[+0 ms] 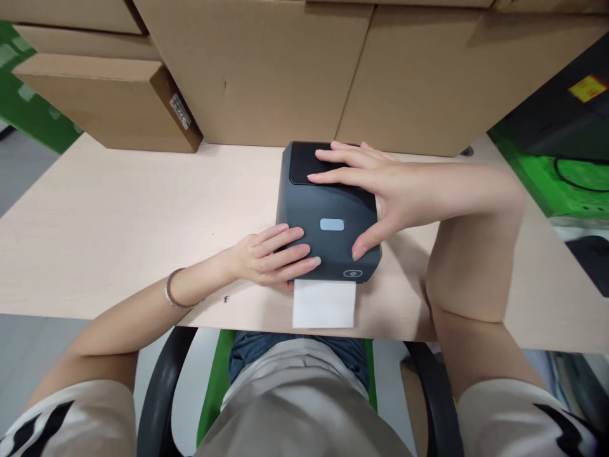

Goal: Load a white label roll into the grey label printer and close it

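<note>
A dark grey label printer (314, 206) with a black top panel and a light blue button rests on the desk in front of me. White paper (324, 304) sticks out of its front, reaching near the desk edge. My left hand (280, 256) lies on the printer's front left corner, fingers spread a little. Over the right side of the printer my right hand (364, 184) is spread, with fingertips on the black panel and the thumb on the front part of the cover. The printer's lid looks closed.
Large cardboard boxes (266, 76) stand along the back of the pale desk (118, 209), right behind the printer. A flatter box (109, 105) sits at the back left. Dark equipment (561, 108) and a green surface are at the right. Chair armrests flank my body.
</note>
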The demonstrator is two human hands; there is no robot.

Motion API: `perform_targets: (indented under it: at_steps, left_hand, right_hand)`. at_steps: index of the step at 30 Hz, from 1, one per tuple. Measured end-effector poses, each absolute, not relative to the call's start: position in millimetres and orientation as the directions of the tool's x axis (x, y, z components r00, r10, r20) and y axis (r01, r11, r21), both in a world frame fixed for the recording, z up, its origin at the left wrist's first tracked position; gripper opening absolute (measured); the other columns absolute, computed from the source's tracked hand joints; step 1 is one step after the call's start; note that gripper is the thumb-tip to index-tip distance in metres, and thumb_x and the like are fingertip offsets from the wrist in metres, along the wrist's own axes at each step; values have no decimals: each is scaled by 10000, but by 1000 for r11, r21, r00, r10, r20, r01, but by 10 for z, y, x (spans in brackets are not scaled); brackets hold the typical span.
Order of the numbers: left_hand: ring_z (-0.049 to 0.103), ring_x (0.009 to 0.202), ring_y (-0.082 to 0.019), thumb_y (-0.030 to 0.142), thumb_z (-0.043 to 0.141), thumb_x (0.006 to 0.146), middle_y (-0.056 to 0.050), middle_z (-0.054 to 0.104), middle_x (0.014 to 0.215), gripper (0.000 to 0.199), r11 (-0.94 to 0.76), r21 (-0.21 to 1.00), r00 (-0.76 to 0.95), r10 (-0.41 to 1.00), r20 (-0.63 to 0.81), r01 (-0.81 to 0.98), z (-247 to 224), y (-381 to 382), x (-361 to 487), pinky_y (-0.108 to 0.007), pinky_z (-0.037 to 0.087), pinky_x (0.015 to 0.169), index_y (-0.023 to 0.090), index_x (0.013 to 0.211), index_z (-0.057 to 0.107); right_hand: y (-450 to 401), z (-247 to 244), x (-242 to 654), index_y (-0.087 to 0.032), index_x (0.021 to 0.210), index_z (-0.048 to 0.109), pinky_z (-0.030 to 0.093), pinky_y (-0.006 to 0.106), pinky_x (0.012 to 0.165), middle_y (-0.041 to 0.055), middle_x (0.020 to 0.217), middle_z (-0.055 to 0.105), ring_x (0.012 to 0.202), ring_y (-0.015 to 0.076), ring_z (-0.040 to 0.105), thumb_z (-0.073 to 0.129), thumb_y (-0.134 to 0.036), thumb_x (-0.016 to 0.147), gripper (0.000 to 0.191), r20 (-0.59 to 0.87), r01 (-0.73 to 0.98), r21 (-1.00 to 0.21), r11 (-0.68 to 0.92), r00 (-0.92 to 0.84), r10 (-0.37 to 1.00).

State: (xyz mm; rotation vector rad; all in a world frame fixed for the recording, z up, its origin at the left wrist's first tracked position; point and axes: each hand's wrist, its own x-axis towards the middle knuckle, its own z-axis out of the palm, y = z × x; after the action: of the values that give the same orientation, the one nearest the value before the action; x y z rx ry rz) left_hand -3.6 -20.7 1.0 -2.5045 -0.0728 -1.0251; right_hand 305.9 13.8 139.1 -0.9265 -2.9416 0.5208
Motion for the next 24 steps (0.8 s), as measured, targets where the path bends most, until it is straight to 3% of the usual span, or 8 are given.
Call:
perform_targets:
  at_steps: [6, 11, 15, 20, 24]
  left_hand:
    - [755, 1148, -198, 621, 664, 989, 22, 794, 1127, 433, -911, -372, 690, -153, 707, 179, 64, -226, -27, -325, 659, 1036, 406, 1360, 721]
    - [781, 1074, -188, 693, 531, 1035, 26, 788, 979, 448, -790, -555, 696, -245, 675, 260, 105, -226, 18, -310, 665, 1013, 388, 1258, 772]
    - [776, 1104, -193, 725, 489, 1037, 20, 788, 966, 494, -749, -599, 688, -276, 672, 285, 150, -231, 39, -316, 647, 1045, 372, 1224, 779]
    - [736, 1242, -222, 712, 563, 1003, 13, 786, 1198, 469, -827, -505, 662, -237, 711, 247, 37, -197, 3, -370, 573, 1141, 384, 1299, 720]
    - [679, 1368, -283, 841, 544, 925, 7, 731, 1370, 696, -904, -314, 579, -94, 810, 291, -189, -135, 1, -453, 493, 1193, 481, 1520, 512]
  right_hand:
    - [133, 1369, 3056, -372, 1726, 330, 115, 737, 1339, 67, 1840, 149, 1679, 508, 77, 843, -798, 728, 1200, -78, 551, -320, 771, -826, 558]
    - [127, 1367, 3058, -378, 1722, 337, 107, 741, 1338, 61, 1842, 146, 1683, 502, 64, 829, -810, 735, 1184, -84, 556, -325, 765, -823, 562]
    - [132, 1377, 3041, -384, 1716, 352, 129, 730, 1344, 55, 1840, 161, 1686, 491, 80, 840, -805, 722, 1185, -79, 558, -329, 762, -820, 566]
    - [69, 1478, 3060, -356, 1677, 445, 208, 687, 1349, 56, 1817, 257, 1676, 477, 173, 795, -804, 775, 1066, -85, 591, -318, 741, -797, 599]
    - [-207, 1488, 3070, -266, 1664, 473, 264, 688, 1327, 139, 1760, 374, 1631, 470, 316, 763, -808, 805, 1057, -52, 645, -217, 733, -757, 651]
